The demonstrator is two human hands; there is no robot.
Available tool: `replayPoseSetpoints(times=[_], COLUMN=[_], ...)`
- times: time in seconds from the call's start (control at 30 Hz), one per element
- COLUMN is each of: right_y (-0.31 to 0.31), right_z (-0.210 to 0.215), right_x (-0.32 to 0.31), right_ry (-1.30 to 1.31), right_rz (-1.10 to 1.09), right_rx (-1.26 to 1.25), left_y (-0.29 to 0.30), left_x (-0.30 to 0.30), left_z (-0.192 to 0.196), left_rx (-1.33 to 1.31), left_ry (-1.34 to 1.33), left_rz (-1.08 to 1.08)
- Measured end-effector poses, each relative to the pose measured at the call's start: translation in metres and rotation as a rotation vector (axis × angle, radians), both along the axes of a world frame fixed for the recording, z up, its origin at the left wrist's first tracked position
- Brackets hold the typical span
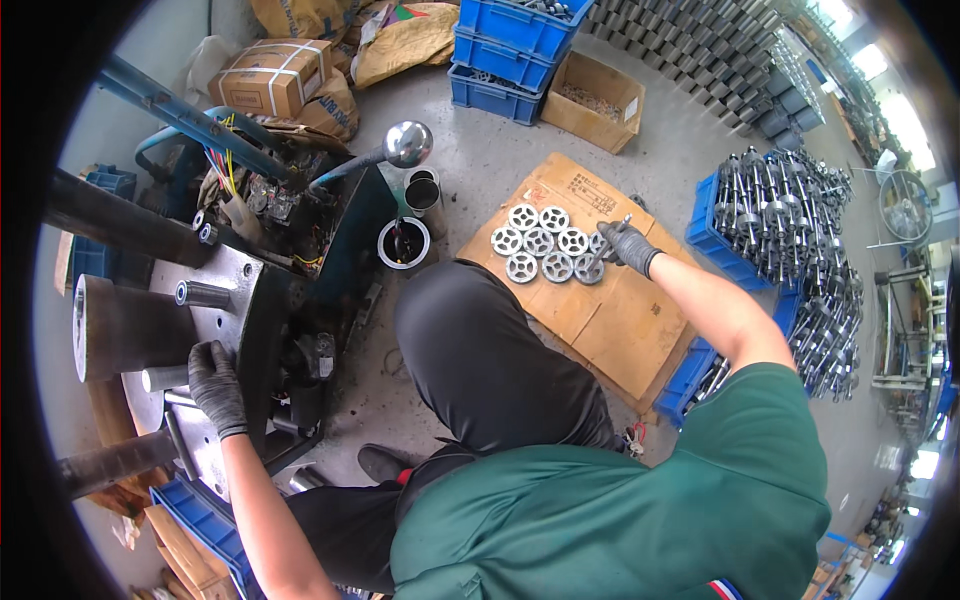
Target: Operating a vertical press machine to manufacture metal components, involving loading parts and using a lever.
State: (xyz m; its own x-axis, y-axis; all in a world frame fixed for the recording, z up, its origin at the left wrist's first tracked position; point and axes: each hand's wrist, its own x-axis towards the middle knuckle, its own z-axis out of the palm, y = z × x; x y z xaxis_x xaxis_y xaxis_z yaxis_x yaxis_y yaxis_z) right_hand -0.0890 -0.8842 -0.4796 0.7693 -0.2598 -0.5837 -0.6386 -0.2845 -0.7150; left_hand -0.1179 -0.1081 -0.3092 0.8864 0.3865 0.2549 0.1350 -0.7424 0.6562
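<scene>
My left hand [217, 390], in a dark grey glove, is closed about the right end of a short bright metal cylinder [165, 378] at the black press [240, 295]. Its fingers hide that end. To the right, my gloved right hand [628, 247] grips a slim metal rod [626, 219], whose upper tip sticks out above the fingers. This hand is over the right side of a group of several round spoked metal wheels [539, 242]. They lie flat on a brown cardboard sheet [610, 335]. A short hollow metal sleeve [203, 294] projects from the press above my left hand.
A ball-ended lever [408, 144] reaches out from the machine. Below it stand metal pots [404, 243]. Blue crates [715, 235] of metal shafts [775, 210] stand at right. Stacked blue crates [505, 60] and an open carton [594, 100] stand at the back.
</scene>
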Motion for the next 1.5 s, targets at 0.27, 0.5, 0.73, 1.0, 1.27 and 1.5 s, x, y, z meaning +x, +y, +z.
replayPoseSetpoints(times=[0.27, 0.5, 0.73, 1.0, 1.27, 1.5], right_y=[0.000, 0.028, 0.059, 0.054, 0.055, 0.052], right_z=[-0.038, -0.082, -0.069, -0.065, -0.069, -0.065], right_x=[-0.015, -0.039, -0.025, -0.021, -0.017, -0.017], right_ry=[-0.189, -0.375, 0.020, 0.107, 0.061, 0.085], right_rz=[0.210, -0.019, -0.203, -0.153, -0.066, -0.126], right_rx=[-0.001, -0.202, -0.683, -0.585, -0.662, -0.550], left_y=[-0.002, 0.001, 0.002, 0.005, -0.003, -0.005], left_x=[-0.001, -0.001, 0.001, 0.000, -0.001, -0.002], left_z=[0.002, 0.000, 0.000, -0.003, 0.003, 0.005], left_rx=[0.114, 0.075, 0.112, 0.015, 0.205, 0.162], left_ry=[-0.012, 0.012, 0.004, 0.026, 0.014, 0.041], left_rz=[0.015, 0.005, -0.004, 0.010, 0.033, 0.036])
